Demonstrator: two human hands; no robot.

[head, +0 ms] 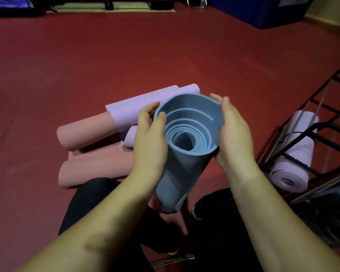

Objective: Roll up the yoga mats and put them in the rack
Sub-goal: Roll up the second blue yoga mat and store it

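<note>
A blue yoga mat (186, 132) stands on end between my knees, loosely rolled, its open spiral facing me. My left hand (150, 138) grips its left side, thumb hooked over the top rim. My right hand (234, 132) holds the right side with fingers wrapped round the outer layer. On the floor to the left lie a pink mat (86, 132), loosely rolled from both ends, and a lilac mat (143, 107) lying across it. A black metal rack (320, 124) at the right holds one rolled lilac mat (294, 160).
Red floor (165, 55) stretches ahead. Blue padded blocks (263, 10) and dark equipment sit at the far edge. My dark trouser legs (98, 203) fill the bottom of the view, and a metal bar (173, 261) lies near my feet.
</note>
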